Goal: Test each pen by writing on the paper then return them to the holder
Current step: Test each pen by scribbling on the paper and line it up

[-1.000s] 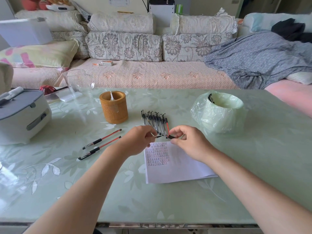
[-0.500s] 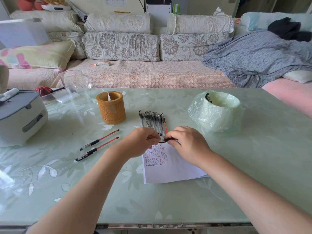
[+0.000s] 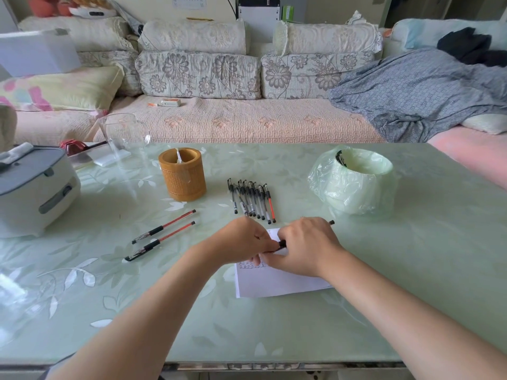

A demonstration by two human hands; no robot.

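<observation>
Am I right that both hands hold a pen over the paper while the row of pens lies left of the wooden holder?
Not quite: the head view shows the row of pens right of the wooden holder. The left hand and right hand do hold a pen over the paper.

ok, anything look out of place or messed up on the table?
Nothing spilled or damaged. One oddity: two red pens lie loose left of the paper, apart from the tidy row of pens, and not in the holder, which stands upright. The left hand and right hand both hold one pen over the paper.
</observation>
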